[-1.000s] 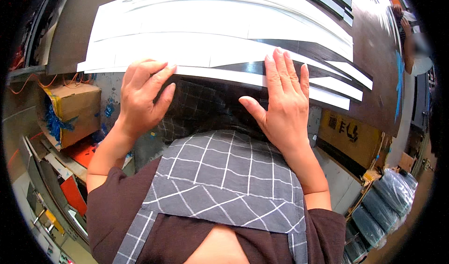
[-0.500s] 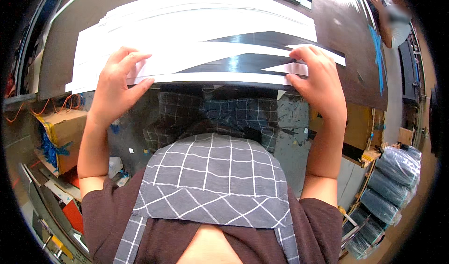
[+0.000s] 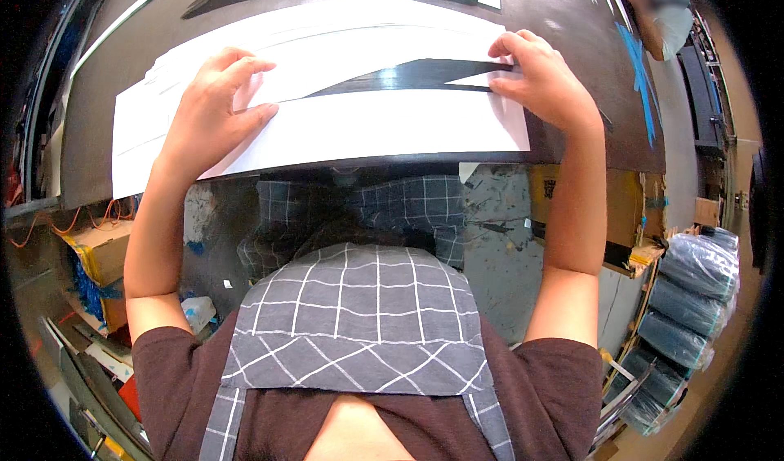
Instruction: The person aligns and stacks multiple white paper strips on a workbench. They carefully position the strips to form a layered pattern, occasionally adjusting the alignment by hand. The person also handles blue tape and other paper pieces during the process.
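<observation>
My left hand (image 3: pixel 216 114) and my right hand (image 3: pixel 543 81) reach over the table, one at each end of a black-and-white strip (image 3: pixel 384 77). The strip lies lengthwise from left to right, with a black tapering curve along it. Each hand is curled around an end, thumb on the near side and fingers on the far side. Under and around the strip lies a stack of white sheets (image 3: pixel 367 126), and its near edge runs along the table front. Glare washes out the white surfaces, so the strip's left end is hard to make out.
The dark table (image 3: pixel 596 146) bears more black-and-white strips (image 3: pixel 269 0) at the back and blue tape (image 3: pixel 639 85) at the right. Below stand a cardboard box (image 3: pixel 102 253) at left and plastic-wrapped rolls (image 3: pixel 686 306) at right. Another person (image 3: pixel 665 24) is at far right.
Both hands have moved farther from the table's front edge with the strip. A broad white area now shows nearer me, where two black curves showed before. The view has shifted slightly.
</observation>
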Motion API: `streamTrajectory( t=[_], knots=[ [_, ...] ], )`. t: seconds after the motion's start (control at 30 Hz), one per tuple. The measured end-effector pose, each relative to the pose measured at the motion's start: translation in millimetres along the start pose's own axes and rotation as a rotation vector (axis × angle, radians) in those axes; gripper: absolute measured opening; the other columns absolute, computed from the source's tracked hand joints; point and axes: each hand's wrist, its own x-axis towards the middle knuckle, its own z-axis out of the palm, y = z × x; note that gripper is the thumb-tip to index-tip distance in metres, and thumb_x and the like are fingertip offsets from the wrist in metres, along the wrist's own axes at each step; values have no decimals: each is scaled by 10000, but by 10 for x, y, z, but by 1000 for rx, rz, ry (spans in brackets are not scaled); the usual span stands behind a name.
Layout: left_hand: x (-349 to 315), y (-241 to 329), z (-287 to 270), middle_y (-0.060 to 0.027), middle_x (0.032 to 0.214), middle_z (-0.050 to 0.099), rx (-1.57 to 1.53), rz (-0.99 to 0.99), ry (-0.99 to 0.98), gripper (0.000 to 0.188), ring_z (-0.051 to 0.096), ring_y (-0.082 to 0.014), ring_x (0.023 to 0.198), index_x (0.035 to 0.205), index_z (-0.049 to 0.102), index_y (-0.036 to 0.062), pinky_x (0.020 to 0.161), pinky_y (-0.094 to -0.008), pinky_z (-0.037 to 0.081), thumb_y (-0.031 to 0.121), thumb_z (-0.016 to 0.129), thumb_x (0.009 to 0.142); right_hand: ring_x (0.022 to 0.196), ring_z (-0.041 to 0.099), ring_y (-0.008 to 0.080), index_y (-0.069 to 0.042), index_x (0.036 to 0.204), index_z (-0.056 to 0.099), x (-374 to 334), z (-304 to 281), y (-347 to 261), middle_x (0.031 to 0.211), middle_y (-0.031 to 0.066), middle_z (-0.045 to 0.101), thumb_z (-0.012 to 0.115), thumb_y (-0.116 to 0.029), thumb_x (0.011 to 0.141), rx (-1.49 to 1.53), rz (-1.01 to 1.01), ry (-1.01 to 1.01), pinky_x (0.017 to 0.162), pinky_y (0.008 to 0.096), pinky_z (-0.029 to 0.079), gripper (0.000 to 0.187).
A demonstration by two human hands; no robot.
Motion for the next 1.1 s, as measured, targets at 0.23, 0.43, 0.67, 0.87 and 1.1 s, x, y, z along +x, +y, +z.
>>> streamTrajectory(
  t=[0.23,0.43,0.67,0.87,1.1],
  knots=[
    [53,7,-45,-154,1194,625,-14,-86,-45,360,601,-315,1140,1171,677,34,1003,-399,472,97,737,821,1111,620,333,-60,1106,677,-124,-63,42,1114,142,659,747,-127,778,-1,-26,33,1017,425,474,342],
    [149,35,-102,-148,1156,627,-1,-11,6,339,616,-292,1111,1178,669,20,969,-397,495,55,714,843,1033,675,275,-19,1130,692,50,-135,115,1118,155,682,734,-146,833,161,10,134,935,395,542,327],
    [876,-498,6,-184,1366,548,105,69,82,425,537,-332,1268,1373,580,12,1090,-405,431,254,565,1025,999,682,189,-27,1304,638,893,-59,372,1157,108,701,619,-324,1010,1210,279,105,836,308,570,419],
    [936,-391,51,-181,1471,453,220,-61,-47,489,425,-330,1374,1441,524,22,1158,-398,360,302,522,1040,969,675,184,-37,1366,606,954,-42,334,1109,99,698,707,-277,949,917,175,151,817,299,555,492],
    [920,-400,100,-182,1483,441,274,-37,-36,515,416,-333,1379,1456,509,21,1160,-407,357,314,520,1033,1126,630,283,-123,1166,758,919,131,171,1193,115,693,751,-169,842,-44,-54,458,946,375,534,327]
  ],
)
